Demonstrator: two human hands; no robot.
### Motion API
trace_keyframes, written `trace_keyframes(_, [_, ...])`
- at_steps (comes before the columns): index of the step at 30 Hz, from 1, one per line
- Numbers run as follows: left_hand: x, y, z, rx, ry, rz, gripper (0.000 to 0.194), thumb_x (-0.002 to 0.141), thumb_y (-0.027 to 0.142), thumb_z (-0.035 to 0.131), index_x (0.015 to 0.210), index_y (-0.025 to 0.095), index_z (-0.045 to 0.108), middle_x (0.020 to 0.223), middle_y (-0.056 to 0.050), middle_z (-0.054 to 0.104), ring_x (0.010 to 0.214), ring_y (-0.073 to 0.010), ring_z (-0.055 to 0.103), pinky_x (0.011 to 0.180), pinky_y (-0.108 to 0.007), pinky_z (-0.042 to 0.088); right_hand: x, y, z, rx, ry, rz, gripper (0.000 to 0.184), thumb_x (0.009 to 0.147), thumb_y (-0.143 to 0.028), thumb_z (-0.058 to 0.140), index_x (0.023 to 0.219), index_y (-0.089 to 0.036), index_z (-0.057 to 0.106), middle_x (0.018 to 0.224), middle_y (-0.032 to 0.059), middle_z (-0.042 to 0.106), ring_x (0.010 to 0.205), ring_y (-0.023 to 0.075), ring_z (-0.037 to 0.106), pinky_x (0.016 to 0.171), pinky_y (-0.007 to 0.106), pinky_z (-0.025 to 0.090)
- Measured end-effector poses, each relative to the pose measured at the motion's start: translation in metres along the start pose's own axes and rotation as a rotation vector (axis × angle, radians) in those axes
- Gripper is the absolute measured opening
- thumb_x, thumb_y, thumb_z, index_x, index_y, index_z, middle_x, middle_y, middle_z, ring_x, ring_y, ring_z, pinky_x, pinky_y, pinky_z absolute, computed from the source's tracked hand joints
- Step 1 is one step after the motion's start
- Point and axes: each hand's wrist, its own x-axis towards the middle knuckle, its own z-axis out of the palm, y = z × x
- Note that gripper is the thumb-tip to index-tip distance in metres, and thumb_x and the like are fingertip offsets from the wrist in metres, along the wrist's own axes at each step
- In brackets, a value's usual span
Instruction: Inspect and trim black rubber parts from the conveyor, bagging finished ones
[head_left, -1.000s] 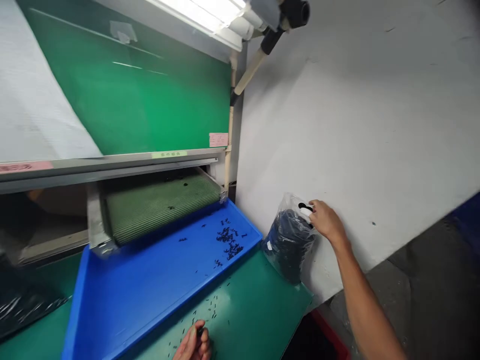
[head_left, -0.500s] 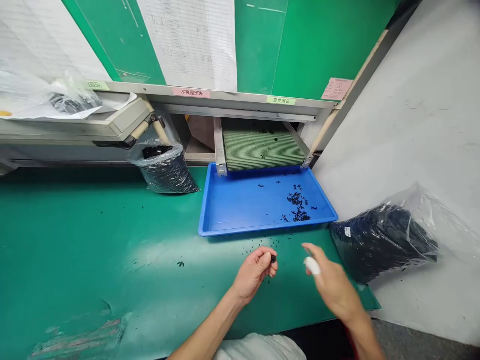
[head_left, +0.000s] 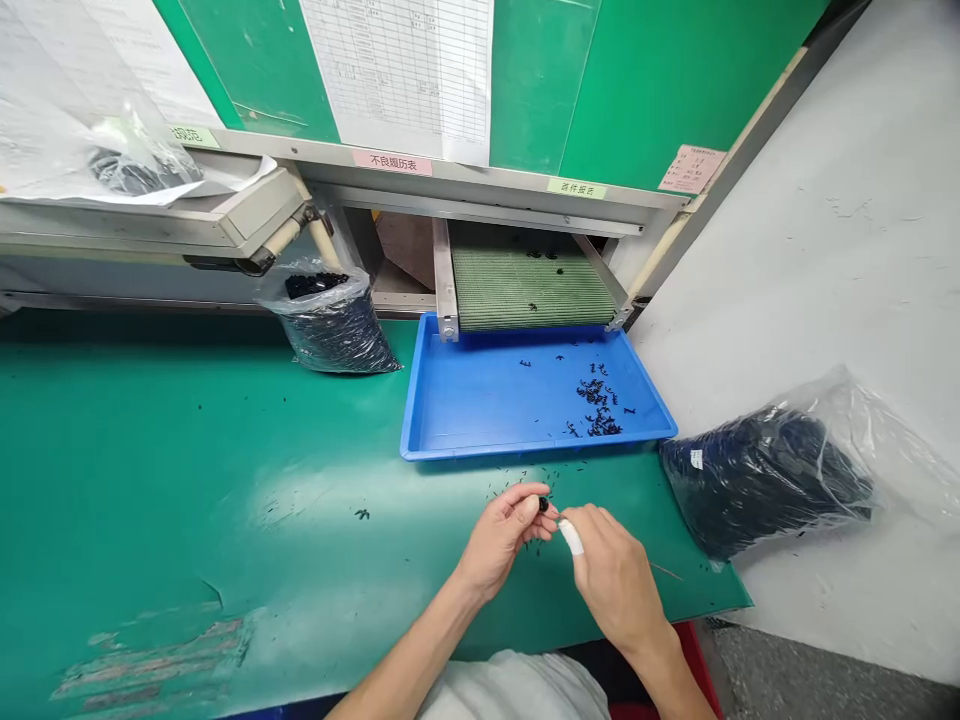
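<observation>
The right hand (head_left: 615, 578) has swung in from the clear plastic bag (head_left: 765, 475) at lower right and now sits just beside the left hand (head_left: 499, 540), with its fingers curled; whether it holds anything cannot be told. The left hand firmly pinches a small black part (head_left: 543, 504) at lower centre, over the green work mat (head_left: 150, 450), just below the blue tray (head_left: 525, 452).

Ruled paper form (head_left: 397, 70), pink note (head_left: 691, 169) (handwritten), white wall (head_left: 810, 250)
</observation>
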Motion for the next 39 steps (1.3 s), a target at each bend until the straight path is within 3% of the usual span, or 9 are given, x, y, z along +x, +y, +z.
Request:
trace_keyframes(4, [0.001,-0.003,-0.001,0.018,0.067,0.031,0.029,0.076,0.037,0.069,0.093,0.015,0.063,0.084,-0.006,0.068,0.071,-0.012,0.061,0.069,-0.026,0.047,-0.004,-0.002,0.005,-0.052,0.001,0.007,0.021,0.085,-0.008,0.037,0.078,-0.022,0.051,0.07,0.0,0.053,0.065,0.0164,0.044,0.06,0.028,0.03])
trace_keyframes(21, [-0.001,-0.009,-0.002,0.165,0.043,0.025,0.024,0.077,0.032,0.068,0.091,0.014,0.063,0.09,-0.009,0.07,0.073,-0.0143,0.063,0.07,-0.027,0.049,-0.003,0.001,0.011,-0.184,-0.01,-0.007,0.024,0.085,-0.005,0.036,0.075,-0.021,0.05,0.069,0.0007,0.053,0.065,0.0173,0.044,0.061,0.03,0.028])
trace_keyframes(30, [0.001,-0.009,-0.002,0.158,0.06,0.003,0.027,0.076,0.034,0.069,0.093,0.013,0.065,0.089,-0.009,0.07,0.073,-0.0147,0.063,0.071,-0.028,0.05,-0.003,0.007,0.011,-0.111,-0.043,-0.031,0.024,0.085,-0.005,0.037,0.08,-0.02,0.054,0.071,0.0008,0.053,0.067,0.0168,0.043,0.062,0.029,0.028])
trace_keyframes(39, [0.0,-0.01,-0.007,0.239,0.078,0.032,0.025,0.076,0.035,0.069,0.089,0.015,0.065,0.091,-0.009,0.071,0.075,-0.0159,0.063,0.073,-0.03,0.05,0.0,0.003,0.016,-0.238,-0.016,-0.047,0.022,0.086,-0.006,0.04,0.075,-0.022,0.051,0.068,0.0002,0.054,0.064,0.0168,0.045,0.061,0.031,0.028])
